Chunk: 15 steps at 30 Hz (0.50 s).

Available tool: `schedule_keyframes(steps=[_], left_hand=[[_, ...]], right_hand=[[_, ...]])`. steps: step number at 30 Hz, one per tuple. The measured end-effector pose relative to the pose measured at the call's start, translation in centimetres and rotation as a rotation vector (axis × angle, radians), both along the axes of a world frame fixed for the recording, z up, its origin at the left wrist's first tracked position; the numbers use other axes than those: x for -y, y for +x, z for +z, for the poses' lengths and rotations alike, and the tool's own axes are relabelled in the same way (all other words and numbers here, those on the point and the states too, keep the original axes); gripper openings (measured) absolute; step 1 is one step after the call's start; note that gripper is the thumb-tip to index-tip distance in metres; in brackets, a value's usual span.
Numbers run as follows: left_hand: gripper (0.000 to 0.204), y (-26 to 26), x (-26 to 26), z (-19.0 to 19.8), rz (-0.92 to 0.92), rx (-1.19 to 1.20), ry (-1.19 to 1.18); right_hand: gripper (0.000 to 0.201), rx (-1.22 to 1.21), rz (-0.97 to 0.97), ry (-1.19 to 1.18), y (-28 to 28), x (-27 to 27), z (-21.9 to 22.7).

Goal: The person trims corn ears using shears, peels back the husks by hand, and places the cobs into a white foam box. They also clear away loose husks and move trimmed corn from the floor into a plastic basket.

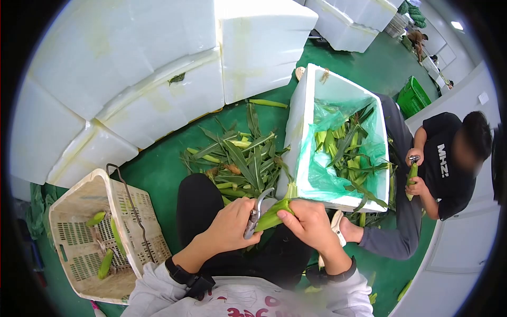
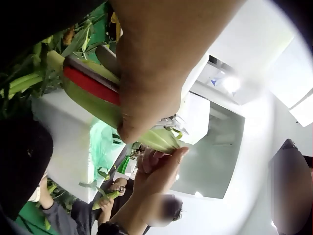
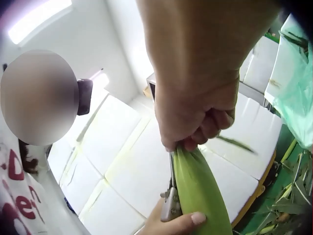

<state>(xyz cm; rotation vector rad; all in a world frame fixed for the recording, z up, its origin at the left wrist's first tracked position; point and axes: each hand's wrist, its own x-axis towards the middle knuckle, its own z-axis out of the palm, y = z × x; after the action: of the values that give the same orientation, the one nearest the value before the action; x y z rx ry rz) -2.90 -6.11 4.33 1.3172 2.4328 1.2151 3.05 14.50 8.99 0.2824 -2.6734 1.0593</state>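
Corn ear [image 1: 270, 217], husk on, lies near the foam box [image 1: 299, 127]: on the left, the left hand [image 1: 228, 224] grips pruning shears [image 1: 252, 221] against it; on the right, the right hand [image 1: 315, 224] pinches one end. Trimming seems underway; the next cut calls for steadiness.

Corn-packing workroom
Stacked white foam boxes [image 1: 259, 47], a slatted crate [image 1: 142, 222] and heaped husks [image 1: 248, 158] cover a green floor [image 1: 364, 68].

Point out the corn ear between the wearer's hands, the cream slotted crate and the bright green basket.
Corn ear [image 1: 271, 216]: head view, middle of the green husk.
Cream crate [image 1: 153, 224]: head view, side wall.
Green basket [image 1: 413, 99]: head view, side wall.
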Motion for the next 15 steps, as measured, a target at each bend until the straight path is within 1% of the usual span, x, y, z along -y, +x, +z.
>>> schedule_keyframes(steps=[3, 6, 7, 10, 11, 14, 15], left_hand=[[0.070, 0.6, -0.3, 0.6, -0.029, 0.273, 0.041], [0.070, 2.2, -1.2, -0.5, -0.008, 0.677, 0.269], [0.066, 2.3, -1.4, -1.1, -0.026, 0.707, 0.369], [0.063, 3.1, -2.6, -1.7, 0.041, 1.237, 0.722], [0.062, 3.2, -2.6, -3.6, 0.063, 1.374, 0.853], [0.061, 1.6, -2.3, -3.1, 0.148, 1.455, 0.896], [0.059, 1.2, -2.2, -2.7, 0.076, 1.375, 0.877]], right_hand=[[0.036, -0.191, -0.040, -0.108, -0.3, 1.1, -0.8], [0.036, -0.529, -0.027, -0.047, -1.9, 1.9, -0.9], [0.036, -0.585, 0.015, -0.012, -2.1, 1.9, -1.0], [0.035, -0.741, 0.141, 0.093, -2.2, 2.1, -1.3], [0.032, -0.734, 0.176, 0.170, -1.7, 2.3, -1.1], [0.029, -0.732, 0.296, 0.205, 0.2, 2.7, -1.5], [0.028, -0.709, 0.264, 0.252, 0.8, 2.7, -1.4]])
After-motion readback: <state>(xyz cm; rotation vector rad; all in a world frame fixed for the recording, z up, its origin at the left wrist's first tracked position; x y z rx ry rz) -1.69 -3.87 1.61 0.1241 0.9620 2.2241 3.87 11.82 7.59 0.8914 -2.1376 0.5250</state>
